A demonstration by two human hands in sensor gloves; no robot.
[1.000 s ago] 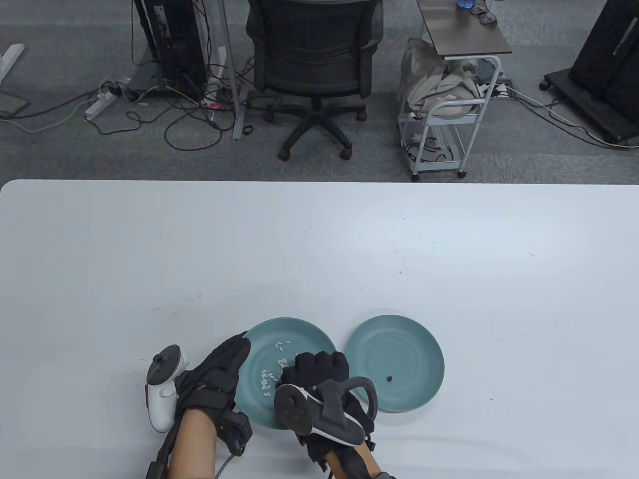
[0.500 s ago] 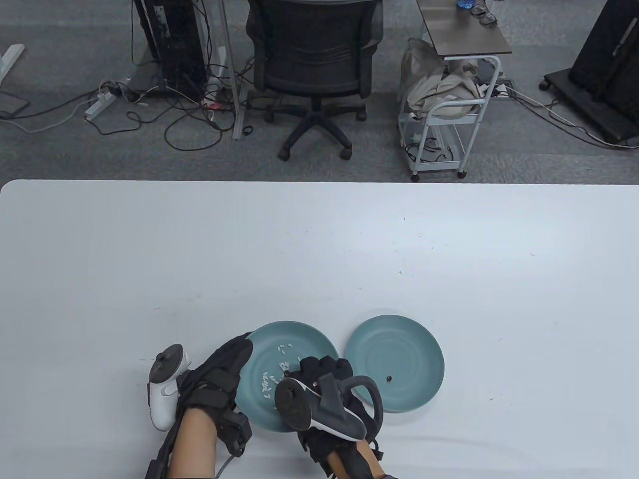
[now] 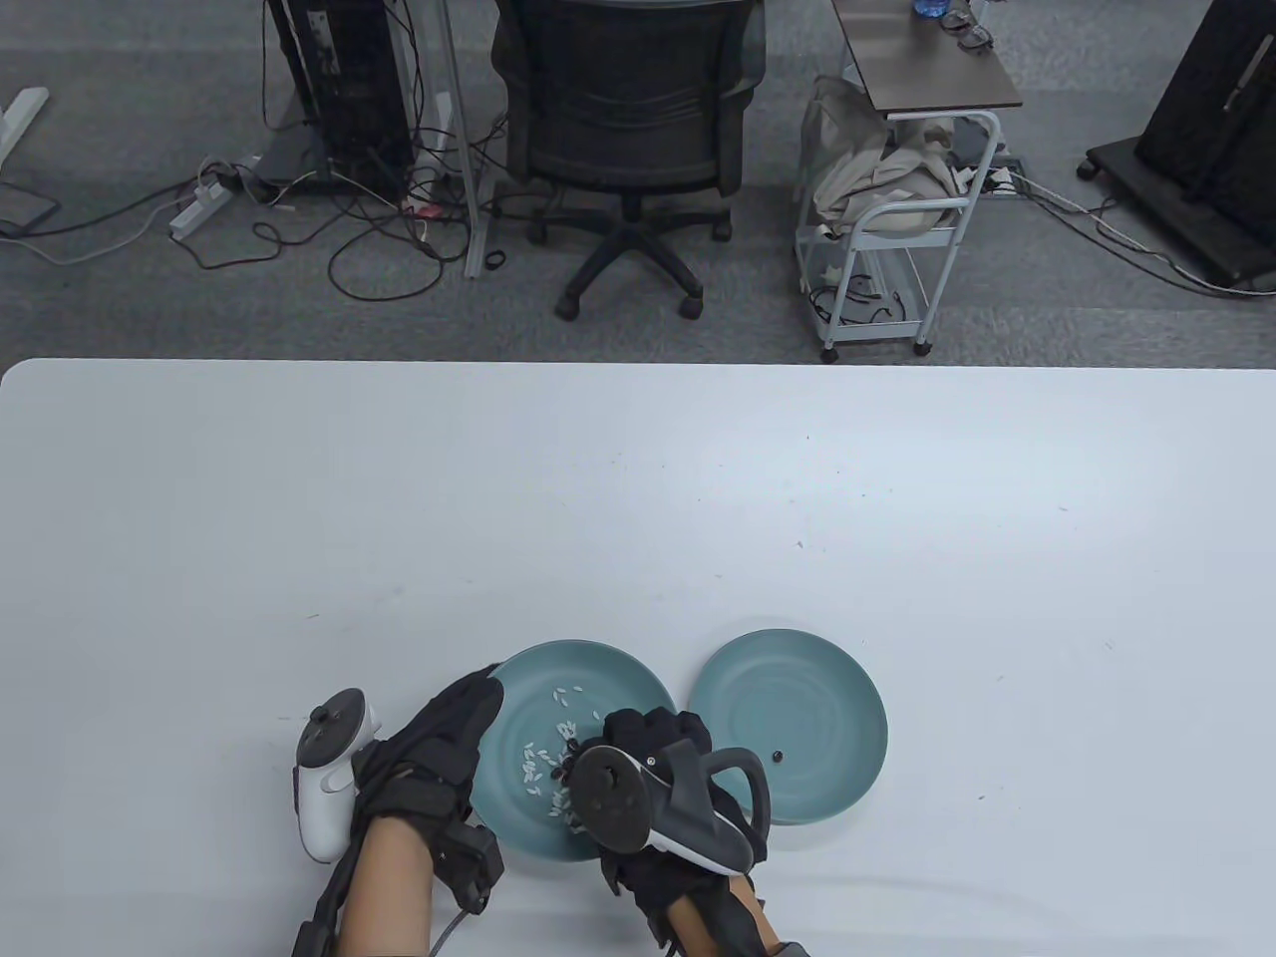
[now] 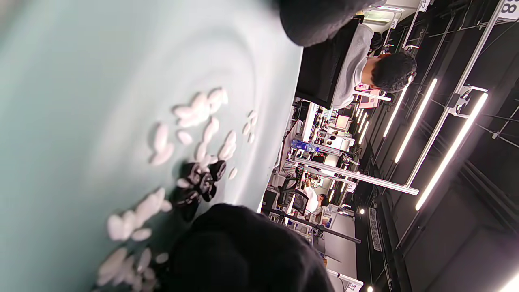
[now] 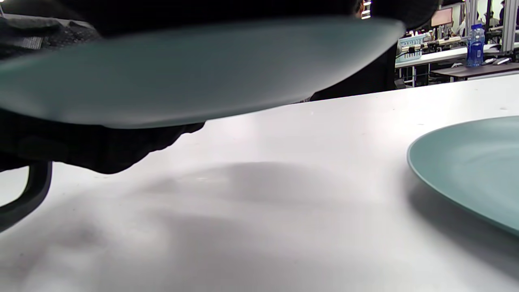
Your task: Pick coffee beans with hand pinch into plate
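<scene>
A teal plate [image 3: 598, 688] holds several white grains and a small clump of dark coffee beans [image 3: 568, 740]. My left hand [image 3: 477, 703] grips this plate by its left rim; in the right wrist view the plate [image 5: 194, 73] hangs above the table with my left hand [image 5: 101, 146] under it. My right hand [image 3: 610, 740] curls over the plate's near right part, fingertips at the beans. In the left wrist view the beans [image 4: 202, 180] lie on the plate just beyond my right glove [image 4: 243, 251]. A second teal plate [image 3: 797, 698] at the right holds one bean [image 3: 779, 757].
The white table [image 3: 638, 498] stretches far beyond the plates. Its near edge runs just below my wrists. An office chair [image 3: 623, 130] and a white cart [image 3: 887, 249] stand on the floor past the far edge.
My right hand has shifted slightly right and toward me over the left plate. The dark beans now show by its fingertips. The white grains have spread a little. The left hand has stayed.
</scene>
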